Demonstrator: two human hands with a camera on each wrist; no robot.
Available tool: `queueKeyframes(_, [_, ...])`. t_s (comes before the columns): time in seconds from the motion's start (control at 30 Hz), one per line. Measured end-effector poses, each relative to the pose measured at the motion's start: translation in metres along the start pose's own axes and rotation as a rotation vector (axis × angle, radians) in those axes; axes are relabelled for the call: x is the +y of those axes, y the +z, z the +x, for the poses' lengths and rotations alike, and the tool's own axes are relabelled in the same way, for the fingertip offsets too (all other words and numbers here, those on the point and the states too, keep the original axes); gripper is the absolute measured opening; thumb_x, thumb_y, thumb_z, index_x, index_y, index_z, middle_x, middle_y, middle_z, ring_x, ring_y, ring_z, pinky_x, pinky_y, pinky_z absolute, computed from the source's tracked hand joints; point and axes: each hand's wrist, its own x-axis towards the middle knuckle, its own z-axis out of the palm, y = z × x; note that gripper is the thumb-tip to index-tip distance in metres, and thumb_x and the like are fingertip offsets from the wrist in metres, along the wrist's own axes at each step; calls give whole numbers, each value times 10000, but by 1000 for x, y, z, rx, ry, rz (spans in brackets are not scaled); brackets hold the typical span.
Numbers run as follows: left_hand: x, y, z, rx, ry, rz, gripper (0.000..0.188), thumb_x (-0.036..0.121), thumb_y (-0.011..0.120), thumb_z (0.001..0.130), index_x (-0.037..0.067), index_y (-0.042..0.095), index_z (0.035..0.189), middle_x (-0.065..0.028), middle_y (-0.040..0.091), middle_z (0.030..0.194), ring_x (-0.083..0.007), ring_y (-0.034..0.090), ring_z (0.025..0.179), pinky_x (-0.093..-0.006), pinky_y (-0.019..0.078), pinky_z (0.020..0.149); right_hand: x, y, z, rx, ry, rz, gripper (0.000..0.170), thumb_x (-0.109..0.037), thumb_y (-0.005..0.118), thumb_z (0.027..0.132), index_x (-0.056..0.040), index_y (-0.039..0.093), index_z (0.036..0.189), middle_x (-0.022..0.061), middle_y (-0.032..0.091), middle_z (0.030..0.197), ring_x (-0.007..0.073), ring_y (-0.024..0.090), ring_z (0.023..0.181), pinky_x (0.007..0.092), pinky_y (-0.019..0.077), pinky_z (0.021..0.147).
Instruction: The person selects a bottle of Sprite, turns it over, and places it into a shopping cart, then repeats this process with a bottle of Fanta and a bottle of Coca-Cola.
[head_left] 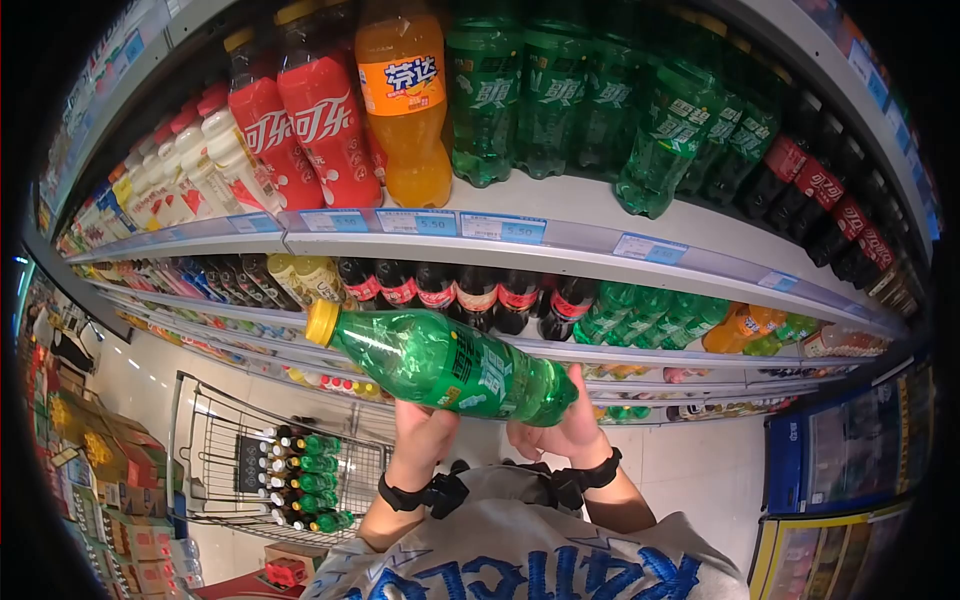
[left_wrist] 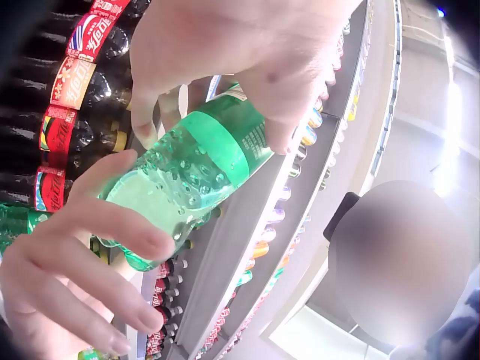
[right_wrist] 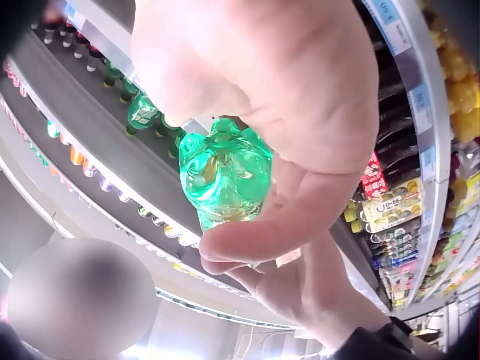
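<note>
A large green bottle (head_left: 450, 365) with a yellow cap lies tilted in front of the chest, cap end to the left. The left hand (head_left: 425, 430) grips it around the middle from below; in the left wrist view that hand (left_wrist: 240, 60) has thumb and fingers on either side of the label. At the base is the right hand (head_left: 565, 420), its thumb against the bottle's end. The right wrist view shows the right hand (right_wrist: 270, 97) curved round the green base (right_wrist: 225, 176). The fingers' far side is hidden by the bottle in the head view.
Shelves (head_left: 560, 255) of upright bottles span the front: red, orange (head_left: 405, 110), green and dark ones. A wire cart (head_left: 210, 480) holding rows of bottles stands at the lower left, near stacked boxes (head_left: 110, 450). Blue and yellow cabinets (head_left: 790, 460) are at the right.
</note>
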Motion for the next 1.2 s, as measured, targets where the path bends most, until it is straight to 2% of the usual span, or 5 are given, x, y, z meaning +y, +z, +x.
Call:
queueKeyframes(0.17, [2, -15, 2, -43, -19, 297, 823, 363, 844, 764, -9, 411, 1357, -63, 566, 1242, -166, 534, 1150, -350, 419, 1001, -6, 15, 3, 85, -200, -151, 825, -709, 398, 903, -81, 385, 1437, 200, 613, 1205, 321, 662, 887, 361, 477, 489])
queueKeyframes(0.4, [3, 2, 1, 52, 108, 30, 831, 440, 793, 795, 5, 379, 1369, -89, 551, 1263, -209, 549, 1166, -389, 444, 995, -3, 11, 3, 137, -269, -310, 858, -695, 462, 889, -64, 348, 1459, 201, 578, 1264, 330, 649, 962, 372, 499, 526])
queueKeyframes(0.8, [11, 1, 6, -119, 11, -3, 709, 422, 611, 942, 46, 305, 1459, -108, 445, 1430, -264, 448, 1308, -467, 345, 1095, 7, 14, 6, 52, -52, -112, 857, -715, 434, 865, -96, 364, 1453, 248, 603, 1170, 303, 624, 624, 360, 492, 529])
queueKeyframes(1.07, [5, 0, 14, -66, 29, 102, 696, 430, 613, 948, 3, 342, 1425, -89, 521, 1336, -196, 519, 1210, -362, 408, 1022, 18, 26, 13, 7, -217, -158, 938, -278, 694, 803, -123, 127, 1534, 192, 481, 1345, 291, 598, 904, 387, 506, 652])
queueKeyframes(1.2, [8, 5, 15, 22, 34, 36, 707, 376, 710, 893, 1, 371, 1388, -82, 555, 1284, -190, 555, 1161, -356, 439, 990, 13, 22, 12, 25, -234, -513, 865, -353, 673, 866, -131, 163, 1529, 183, 485, 1344, 285, 610, 944, 397, 521, 700])
